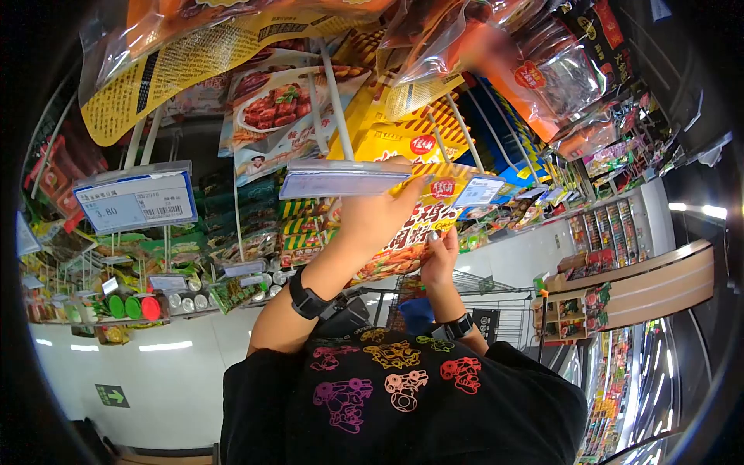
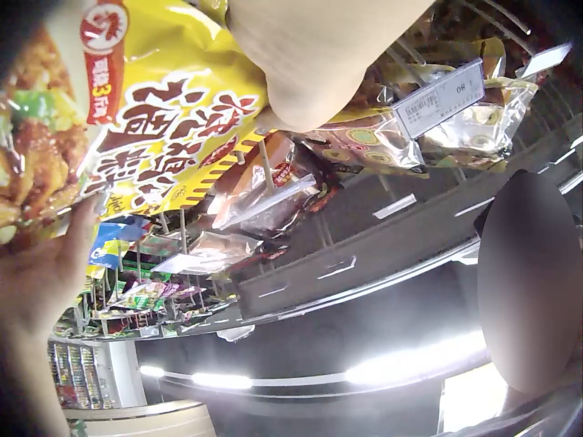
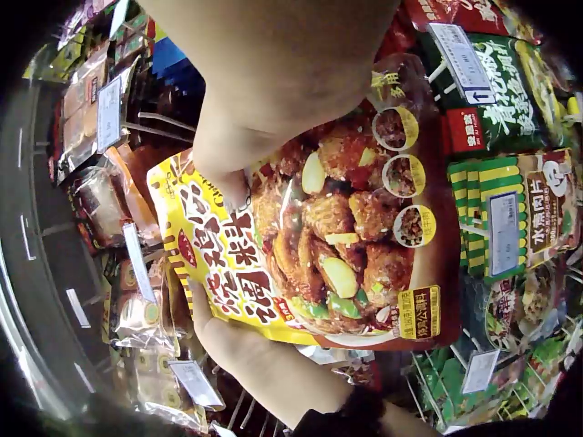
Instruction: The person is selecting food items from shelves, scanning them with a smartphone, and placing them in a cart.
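Observation:
A yellow and red food packet (image 1: 390,262) with a picture of cooked chicken is between both hands in the head view. My left hand (image 1: 370,218) grips its upper edge, beside a clear price-tag holder (image 1: 341,183). Lower right, my right hand (image 1: 441,260) pinches the side edge, thumb on the printed face. The left wrist view has the packet (image 2: 173,100) at upper left, my right hand (image 2: 41,282) holding it. In the right wrist view the packet's food picture (image 3: 337,246) shows fully, with my left hand (image 3: 264,360) at its lower edge.
More yellow packets (image 1: 422,132) hang on metal hooks behind. Other packets (image 1: 279,108) and a price tag (image 1: 138,200) are at left. Large bagged goods (image 1: 542,85) hang overhead at right. A wire cart (image 1: 496,298) stands below the hands; a curved wooden counter (image 1: 643,287) lies at right.

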A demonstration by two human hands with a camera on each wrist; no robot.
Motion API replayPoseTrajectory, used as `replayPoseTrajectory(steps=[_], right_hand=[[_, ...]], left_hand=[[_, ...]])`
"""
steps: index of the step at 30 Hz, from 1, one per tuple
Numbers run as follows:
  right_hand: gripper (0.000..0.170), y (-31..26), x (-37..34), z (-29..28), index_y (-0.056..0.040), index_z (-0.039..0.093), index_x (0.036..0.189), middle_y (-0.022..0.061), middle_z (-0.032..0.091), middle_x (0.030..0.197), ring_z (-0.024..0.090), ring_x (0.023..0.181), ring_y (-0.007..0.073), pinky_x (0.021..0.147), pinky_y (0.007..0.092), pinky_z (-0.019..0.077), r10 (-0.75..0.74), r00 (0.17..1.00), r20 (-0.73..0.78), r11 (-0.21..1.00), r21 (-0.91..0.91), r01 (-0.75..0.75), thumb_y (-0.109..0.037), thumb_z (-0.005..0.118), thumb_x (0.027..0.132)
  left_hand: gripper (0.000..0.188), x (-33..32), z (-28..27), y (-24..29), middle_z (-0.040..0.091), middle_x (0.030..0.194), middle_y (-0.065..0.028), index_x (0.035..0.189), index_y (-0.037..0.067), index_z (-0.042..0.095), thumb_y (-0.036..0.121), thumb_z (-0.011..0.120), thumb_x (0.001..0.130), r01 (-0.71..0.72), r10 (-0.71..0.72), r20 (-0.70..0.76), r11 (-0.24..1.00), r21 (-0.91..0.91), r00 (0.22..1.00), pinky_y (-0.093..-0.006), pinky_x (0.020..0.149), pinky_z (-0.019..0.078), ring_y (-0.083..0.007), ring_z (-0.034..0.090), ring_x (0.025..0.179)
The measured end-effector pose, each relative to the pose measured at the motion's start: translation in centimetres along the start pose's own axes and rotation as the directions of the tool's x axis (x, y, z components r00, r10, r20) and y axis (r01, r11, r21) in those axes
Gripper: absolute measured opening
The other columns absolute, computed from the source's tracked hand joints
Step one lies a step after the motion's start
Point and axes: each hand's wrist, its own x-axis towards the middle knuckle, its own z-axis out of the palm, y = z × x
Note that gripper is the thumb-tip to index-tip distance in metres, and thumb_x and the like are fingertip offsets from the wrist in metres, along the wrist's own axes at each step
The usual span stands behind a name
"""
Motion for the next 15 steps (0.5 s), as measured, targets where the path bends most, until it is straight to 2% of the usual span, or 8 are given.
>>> replayPoseTrajectory(steps=[2,5,8,11,14,15], right_hand=[[0.043,0.0,0.0,0.2,-0.0013,0.041,0.117,0.0077,0.053,0.11,0.052,0.1,0.0161,0.088,0.0301,0.0405,-0.001,1.0,0.0,1.0,-0.005,0.001,0.0,0.052,0.076],[0.042,0.2,0.2,0.2,-0.0011,0.042,0.117,0.0075,0.053,0.11,0.052,0.1,0.0161,0.088,0.03,0.0405,0.005,1.0,0.004,1.0,0.005,-0.005,0.001,0.052,0.076],[0.043,0.2,0.7,0.7,-0.001,0.042,0.117,0.0067,0.053,0.109,0.052,0.099,0.0153,0.088,0.0291,0.04,-0.018,1.0,0.024,0.999,0.032,0.017,0.0,0.053,0.076],[0.039,0.5,1.3,1.2,-0.0017,0.044,0.114,0.0055,0.053,0.107,0.052,0.097,0.0136,0.086,0.0273,0.0397,-0.035,0.999,-0.018,0.999,-0.013,0.035,-0.001,0.055,0.077],[0.034,0.5,2.2,1.9,-0.002,0.046,0.11,0.0044,0.054,0.105,0.051,0.095,0.0122,0.085,0.0264,0.0393,-0.04,0.999,-0.014,0.998,-0.043,0.039,-0.002,0.056,0.078],[0.031,1.1,2.7,1.7,-0.002,0.047,0.107,0.0034,0.054,0.104,0.05,0.096,0.0114,0.085,0.0264,0.0386,-0.048,0.999,0.002,0.999,-0.019,0.048,-0.001,0.057,0.077]], left_hand=[[0.028,0.0,-0.1,0.0,0.061,0.079,-0.0147,0.091,0.0,0.059,0.015,0.07,0.071,-0.007,0.007,0.001,0.999,0.037,1.0,-0.0306,0.068,0.0456,-0.0216,0.06,0.072],[0.028,0.0,0.1,-0.4,0.062,0.078,-0.0146,0.09,-0.002,0.059,0.016,0.07,0.071,0.045,-0.044,0.025,0.997,-0.059,0.999,-0.0304,0.068,0.0461,-0.0213,0.06,0.072],[0.027,0.9,-0.2,-0.2,0.063,0.078,-0.0154,0.088,-0.003,0.059,0.016,0.069,0.071,-0.006,0.009,0.031,0.998,-0.067,0.999,-0.0308,0.067,0.0468,-0.0223,0.062,0.071],[0.023,1.4,-0.1,-0.3,0.061,0.071,-0.0157,0.086,-0.001,0.059,0.018,0.064,0.073,0.071,-0.073,-0.026,0.997,-0.042,0.997,-0.0336,0.061,0.0464,-0.0297,0.06,0.065],[0.034,3.0,-0.6,-0.2,0.062,0.076,-0.0193,0.086,-0.004,0.06,0.024,0.07,0.069,0.044,-0.041,-0.024,0.992,0.118,0.999,-0.0329,0.065,0.0477,-0.0279,0.062,0.069],[0.038,3.3,-0.4,-0.4,0.062,0.075,-0.02,0.087,-0.004,0.06,0.027,0.071,0.068,-0.001,0.008,-0.056,0.991,0.131,0.998,-0.0333,0.065,0.0477,-0.0289,0.062,0.069]])
